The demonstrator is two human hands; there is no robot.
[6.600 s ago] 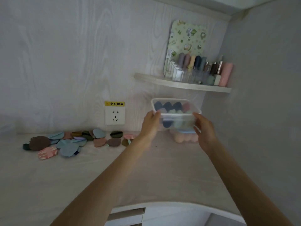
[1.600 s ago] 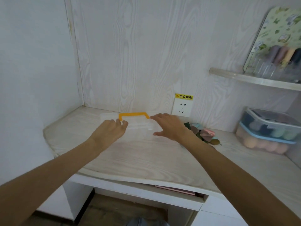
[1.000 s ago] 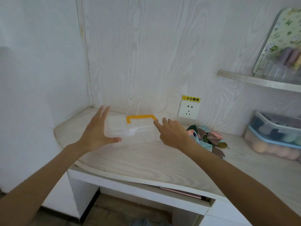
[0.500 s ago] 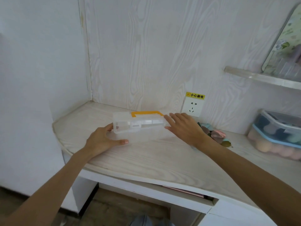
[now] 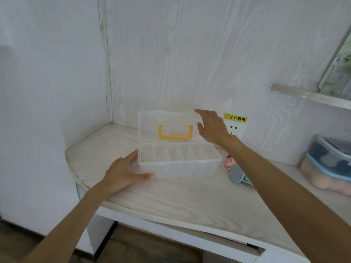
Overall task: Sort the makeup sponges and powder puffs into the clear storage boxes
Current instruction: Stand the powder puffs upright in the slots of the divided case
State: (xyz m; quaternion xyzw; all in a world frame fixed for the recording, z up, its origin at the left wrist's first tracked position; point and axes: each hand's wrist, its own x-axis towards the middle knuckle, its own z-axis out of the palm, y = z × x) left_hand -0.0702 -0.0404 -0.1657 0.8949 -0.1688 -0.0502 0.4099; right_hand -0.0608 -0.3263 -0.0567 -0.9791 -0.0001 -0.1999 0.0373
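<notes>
A clear storage box [image 5: 178, 165] with several empty compartments sits on the pale wood counter [image 5: 171, 198]. Its lid [image 5: 152, 122], with an orange handle [image 5: 175, 132], stands upright at the back. My left hand [image 5: 123, 172] rests against the box's left end, thumb along the front wall. My right hand [image 5: 211, 126] touches the lid's right edge with straight fingers. A few powder puffs [image 5: 236, 173], pink and grey-blue, lie right of the box, partly hidden by my right arm.
At the far right stand two stacked clear boxes [image 5: 330, 164] filled with sponges, a blue lid between them. A wall socket [image 5: 234, 128] with a yellow label is behind my right hand. A shelf [image 5: 311, 95] juts from the wall above.
The box's lid has swung up from flat to upright. My right hand rose with it to the lid's right edge. My left hand stays at the box's left end.
</notes>
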